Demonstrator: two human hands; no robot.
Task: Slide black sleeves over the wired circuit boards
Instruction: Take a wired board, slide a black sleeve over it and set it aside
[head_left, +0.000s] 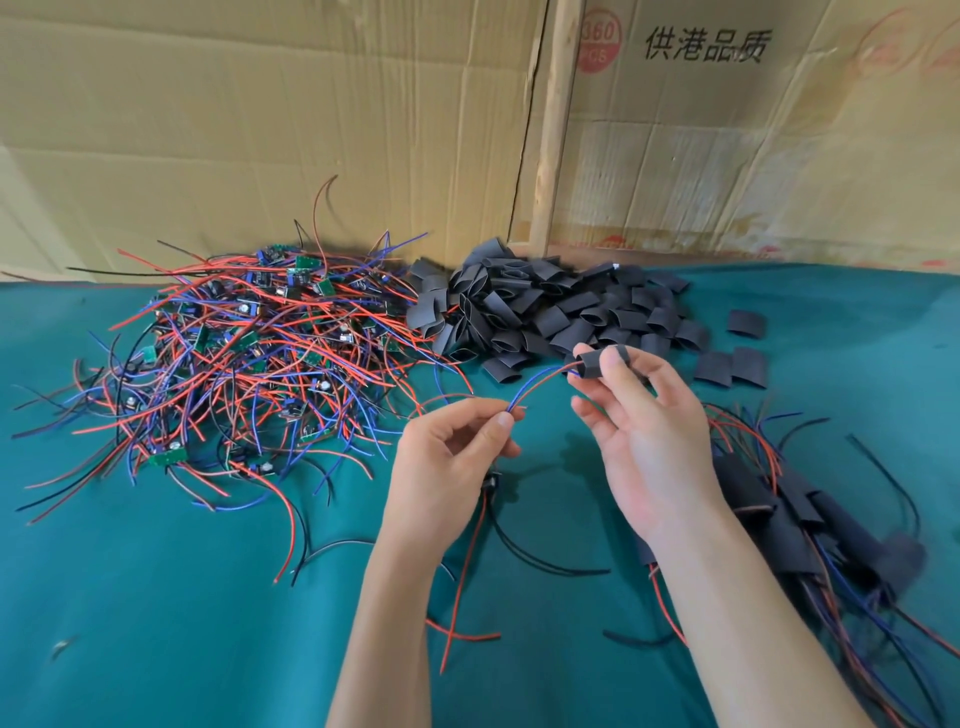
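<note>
Black sleeve (597, 364) threaded on red-blue wires (540, 387); right hand (641, 431) pinches sleeve, left hand (452, 457) pinches wire ends.

A teal green cloth table covering (156, 597) is spread across the work surface. Creased brown cardboard sheets (260, 130), printed with black characters and a red stamp, are stood upright behind it.

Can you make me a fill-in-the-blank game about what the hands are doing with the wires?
1. The right hand holds a ____ sleeve.
2. The left hand pinches red and ____ wires.
3. The table cloth is ____.
4. The wall behind the piles is made of ____.

Missing words: black; blue; green; cardboard
</note>
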